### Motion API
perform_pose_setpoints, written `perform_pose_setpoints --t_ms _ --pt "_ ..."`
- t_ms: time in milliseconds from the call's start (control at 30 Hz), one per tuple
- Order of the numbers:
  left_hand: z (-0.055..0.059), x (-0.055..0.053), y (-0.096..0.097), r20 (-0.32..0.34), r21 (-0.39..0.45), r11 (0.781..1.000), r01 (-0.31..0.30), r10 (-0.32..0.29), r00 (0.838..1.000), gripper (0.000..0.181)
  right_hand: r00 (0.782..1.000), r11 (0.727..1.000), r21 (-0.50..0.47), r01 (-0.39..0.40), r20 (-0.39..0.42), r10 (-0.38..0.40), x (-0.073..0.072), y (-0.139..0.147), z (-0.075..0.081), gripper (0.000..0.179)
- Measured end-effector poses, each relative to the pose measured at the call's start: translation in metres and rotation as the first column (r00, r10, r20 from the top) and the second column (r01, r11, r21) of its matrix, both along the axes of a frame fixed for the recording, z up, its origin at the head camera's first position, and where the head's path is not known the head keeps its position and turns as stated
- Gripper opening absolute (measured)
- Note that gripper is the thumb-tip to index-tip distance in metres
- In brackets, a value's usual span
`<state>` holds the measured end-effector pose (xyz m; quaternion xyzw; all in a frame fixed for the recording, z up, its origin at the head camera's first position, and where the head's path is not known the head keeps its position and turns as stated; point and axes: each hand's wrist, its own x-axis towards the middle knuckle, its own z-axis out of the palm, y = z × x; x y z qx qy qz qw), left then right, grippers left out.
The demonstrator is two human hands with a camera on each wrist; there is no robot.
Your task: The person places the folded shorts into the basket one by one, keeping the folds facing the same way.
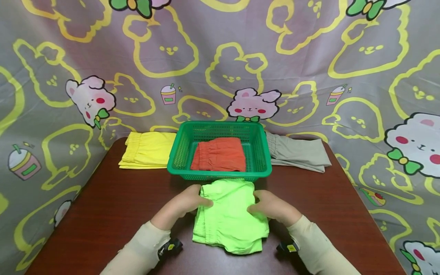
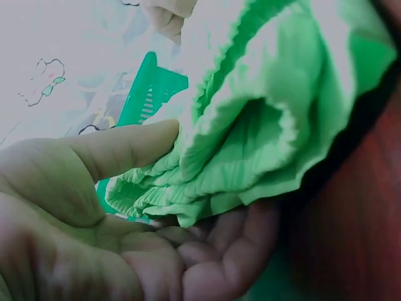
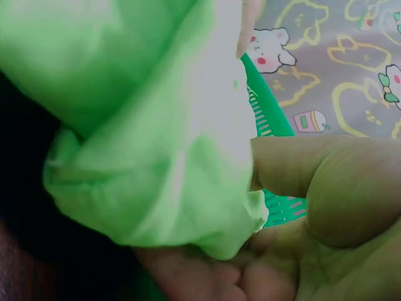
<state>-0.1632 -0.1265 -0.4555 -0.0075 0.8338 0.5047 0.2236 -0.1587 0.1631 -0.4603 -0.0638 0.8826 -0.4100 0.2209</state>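
Folded bright green shorts (image 1: 230,217) are held between my two hands, just in front of the basket in the head view. My left hand (image 1: 189,198) grips the gathered waistband side, thumb on top and fingers underneath; the left wrist view shows the elastic folds (image 2: 238,144) between them. On the opposite side my right hand (image 1: 273,206) pinches the leg edge the same way, with its fingers under the cloth (image 3: 163,188) in the right wrist view. Behind the shorts stands a green plastic basket (image 1: 220,175) with folded orange-red shorts (image 1: 220,154) lying inside.
Folded yellow shorts (image 1: 149,151) lie left of the basket, and a folded grey garment (image 1: 299,152) lies on its right. The dark reddish-brown table (image 1: 120,198) ends at a patterned curtain (image 1: 213,57) behind and at both sides.
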Motion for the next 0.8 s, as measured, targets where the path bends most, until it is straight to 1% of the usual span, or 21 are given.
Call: perform_pose_setpoints --t_ms 33,100,133,167,233,300,333,467,533,600,800 --pt "0.001 0.0 -0.001 0.013 0.019 1.0 0.002 -0.003 1.0 0.07 1.0 1.0 -0.022 0.007 0.013 -0.007 0.0 0.0 0.0 0.057" --pt "0.002 -0.001 -0.003 0.037 0.05 0.999 0.006 -0.008 0.999 0.068 0.999 0.998 -0.054 0.009 0.032 -0.007 0.0 0.0 0.0 0.045" --pt "0.002 -0.001 -0.004 0.046 0.056 0.998 0.004 -0.007 0.999 0.07 0.999 0.998 -0.064 0.005 0.038 -0.003 0.0 0.0 0.0 0.038" --pt "0.003 -0.002 -0.006 0.055 0.057 0.998 -0.001 -0.002 0.998 0.077 0.999 0.998 -0.068 -0.002 0.036 0.005 -0.001 0.0 -0.001 0.031" --pt "0.002 -0.003 -0.007 0.067 0.058 0.998 -0.007 0.003 0.998 0.087 0.999 0.997 -0.072 -0.019 0.025 0.02 -0.001 0.0 -0.001 0.025" --pt "0.001 -0.005 -0.009 0.073 0.066 0.998 -0.001 -0.004 0.997 0.09 0.999 0.996 -0.076 -0.04 0.009 0.041 -0.002 0.001 -0.001 0.023" --pt "0.0 -0.006 -0.01 0.073 0.069 0.998 0.007 -0.012 0.997 0.087 0.999 0.996 -0.078 -0.052 -0.001 0.052 -0.003 0.002 -0.001 0.023" --pt "0.0 -0.009 -0.013 0.085 0.09 0.993 0.078 -0.086 0.993 0.057 0.996 0.992 -0.09 -0.091 -0.028 0.089 -0.004 0.002 -0.002 0.024" --pt "0.001 -0.009 -0.013 0.086 0.092 0.989 0.112 -0.12 0.989 0.045 0.994 0.99 -0.09 -0.109 -0.038 0.106 -0.005 0.003 -0.001 0.025" --pt "0.002 -0.009 -0.013 0.087 0.108 0.985 0.133 -0.142 0.986 0.042 0.992 0.987 -0.102 -0.127 -0.043 0.123 -0.004 0.004 -0.001 0.025" --pt "0.002 -0.007 -0.01 0.096 0.216 0.964 0.155 -0.179 0.979 0.043 0.988 0.972 -0.187 -0.146 0.014 0.151 -0.002 0.008 0.002 0.026"
